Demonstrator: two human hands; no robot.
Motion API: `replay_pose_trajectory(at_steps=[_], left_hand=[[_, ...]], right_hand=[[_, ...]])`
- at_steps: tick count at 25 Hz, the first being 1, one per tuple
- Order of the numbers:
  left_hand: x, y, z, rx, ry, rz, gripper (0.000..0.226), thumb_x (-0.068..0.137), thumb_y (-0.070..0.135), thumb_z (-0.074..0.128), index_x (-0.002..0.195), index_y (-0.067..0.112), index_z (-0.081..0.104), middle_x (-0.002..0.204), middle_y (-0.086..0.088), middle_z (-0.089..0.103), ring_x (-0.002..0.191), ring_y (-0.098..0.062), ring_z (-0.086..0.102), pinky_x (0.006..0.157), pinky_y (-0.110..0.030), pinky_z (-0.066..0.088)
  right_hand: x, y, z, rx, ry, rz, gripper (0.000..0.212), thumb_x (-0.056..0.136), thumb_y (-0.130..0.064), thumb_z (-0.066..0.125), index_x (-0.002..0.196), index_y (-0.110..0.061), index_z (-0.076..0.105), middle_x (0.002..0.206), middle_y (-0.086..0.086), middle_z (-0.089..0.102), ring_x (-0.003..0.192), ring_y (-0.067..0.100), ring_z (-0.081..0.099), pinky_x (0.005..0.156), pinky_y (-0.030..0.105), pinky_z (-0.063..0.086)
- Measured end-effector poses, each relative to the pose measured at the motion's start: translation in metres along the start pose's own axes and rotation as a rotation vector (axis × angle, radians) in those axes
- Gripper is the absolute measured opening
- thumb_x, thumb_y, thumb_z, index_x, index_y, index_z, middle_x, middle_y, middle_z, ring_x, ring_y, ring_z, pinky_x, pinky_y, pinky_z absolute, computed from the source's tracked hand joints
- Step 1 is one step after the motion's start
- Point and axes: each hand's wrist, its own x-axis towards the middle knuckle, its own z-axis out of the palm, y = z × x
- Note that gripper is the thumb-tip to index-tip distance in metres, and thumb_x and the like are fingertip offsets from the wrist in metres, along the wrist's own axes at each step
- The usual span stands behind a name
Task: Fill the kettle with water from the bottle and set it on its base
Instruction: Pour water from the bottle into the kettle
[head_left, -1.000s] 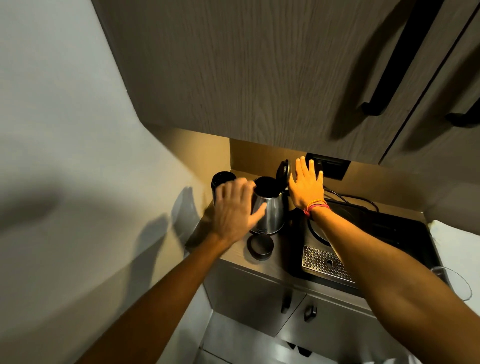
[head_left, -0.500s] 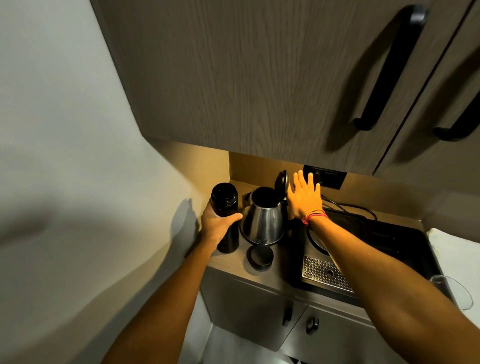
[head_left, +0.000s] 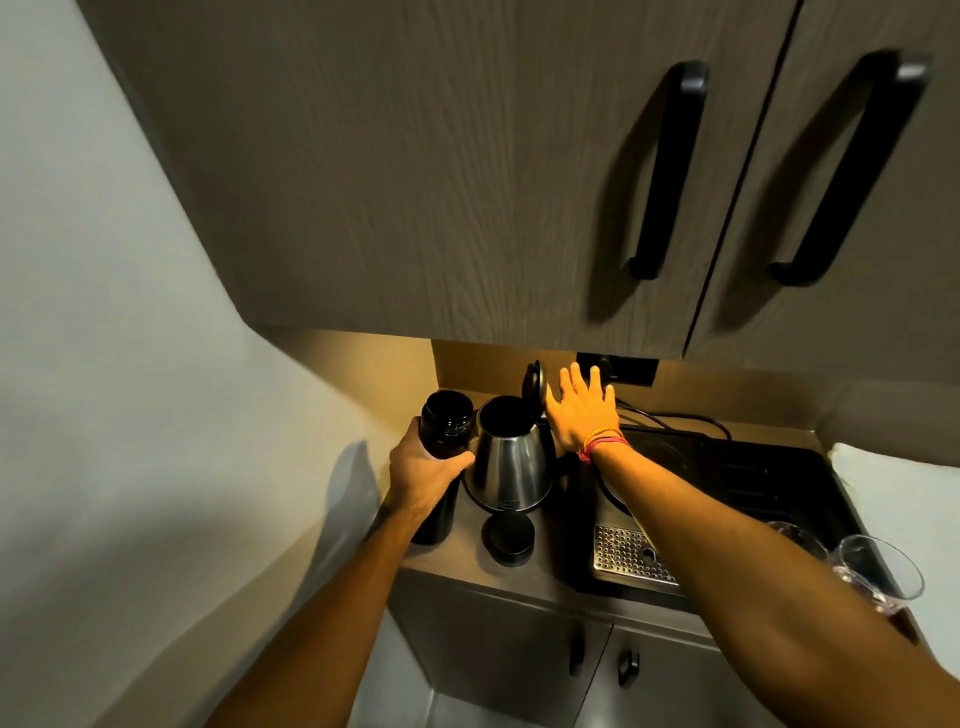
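A steel kettle (head_left: 511, 462) stands on the counter with its black lid (head_left: 534, 385) flipped up and its mouth open. Just left of it stands a black bottle (head_left: 445, 426), uncapped, with my left hand (head_left: 423, 473) wrapped around its body. My right hand (head_left: 582, 410) is spread flat with fingers apart right behind the raised lid; whether it touches the lid I cannot tell. A round black disc (head_left: 508, 537), the bottle's cap or the kettle's base, lies on the counter in front of the kettle.
A black hob or drip tray (head_left: 727, 478) with a metal grille (head_left: 628, 556) fills the counter to the right. Wine glasses (head_left: 878, 577) stand at the far right edge. A wall socket (head_left: 618, 368) with a cable sits behind. Overhead cupboards (head_left: 467, 182) hang low above.
My left hand came off the kettle's front, moved left and closed around the black bottle. My right hand stayed by the raised lid. The camera tilted up slightly.
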Motion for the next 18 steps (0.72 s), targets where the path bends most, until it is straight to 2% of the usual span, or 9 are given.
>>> replay_pose_trajectory(at_steps=[7, 14, 18], left_hand=[[0.007, 0.021, 0.0, 0.277, -0.05, 0.044, 0.066, 0.05, 0.052, 0.079, 0.109, 0.031, 0.06, 0.091, 0.013, 0.065, 0.084, -0.015, 0.064, 0.071, -0.026, 0.05], [0.01, 0.041, 0.007, 0.598, -0.119, -0.018, 0.077, 0.051, 0.06, 0.079, 0.115, 0.023, 0.056, 0.108, -0.004, 0.068, 0.095, -0.028, 0.066, 0.076, -0.036, 0.056], [0.014, 0.049, 0.005, 0.748, -0.136, -0.029, 0.074, 0.054, 0.061, 0.079, 0.111, 0.02, 0.056, 0.107, -0.006, 0.068, 0.09, -0.027, 0.064, 0.069, -0.033, 0.051]], right_hand=[[-0.002, -0.001, 0.002, 0.026, -0.032, -0.006, 0.069, 0.102, -0.049, 0.022, 0.16, -0.014, 0.01, 0.169, 0.012, -0.002, 0.156, 0.039, -0.006, 0.125, 0.057, 0.005], [-0.004, -0.001, 0.001, 0.129, 0.003, 0.037, 0.077, 0.099, -0.056, 0.015, 0.16, -0.011, 0.009, 0.17, 0.008, 0.001, 0.157, 0.034, -0.005, 0.127, 0.053, 0.004], [-0.004, 0.001, 0.001, 0.153, 0.023, 0.04, 0.079, 0.098, -0.059, 0.014, 0.16, -0.011, 0.01, 0.17, 0.008, 0.002, 0.157, 0.033, -0.005, 0.127, 0.052, 0.004]])
